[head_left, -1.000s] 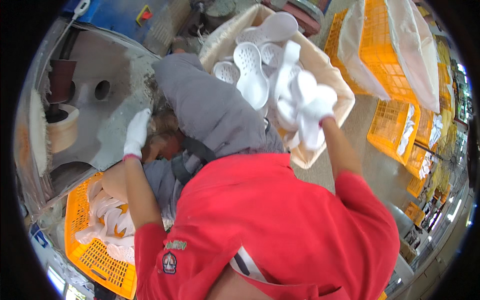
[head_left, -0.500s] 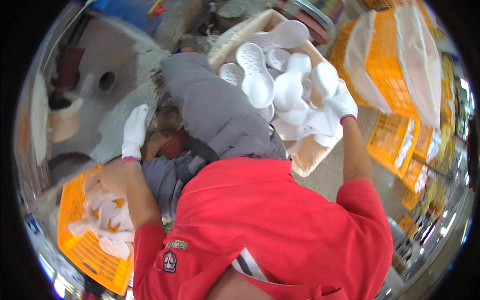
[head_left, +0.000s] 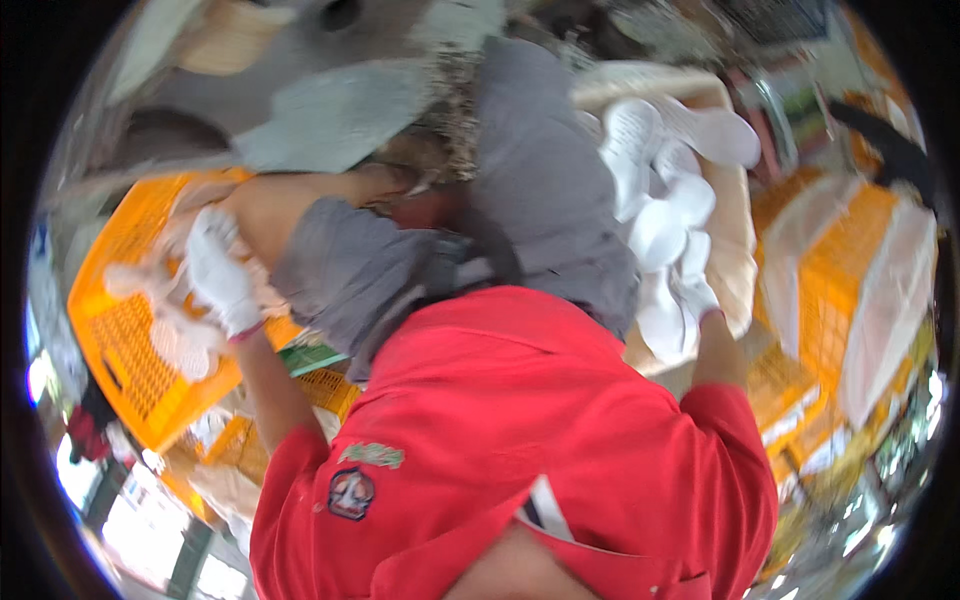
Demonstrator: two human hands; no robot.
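My left hand (head_left: 218,272), in a white knit glove, reaches down over pale insoles (head_left: 186,345) in an orange plastic crate (head_left: 122,312). Its fingers look stretched out, though blurred, and lie against or just above the insoles. My right hand (head_left: 692,290), gloved in white too, is low among white insoles (head_left: 658,232) heaped in a crate with a cream cloth lining (head_left: 738,215). Motion and the white pieces around it hide how its fingers are set. Some of these insoles have small perforations.
Between the crates are my bent legs in grey trousers (head_left: 545,170). Ahead on the left stands a grey machine surface (head_left: 340,110). More orange crates (head_left: 835,270) with pale liners are stacked at the right.
My left hand has moved from beside the grey machine surface down into the left crate. My right hand has come nearer my body among the insoles. The view has turned leftward.
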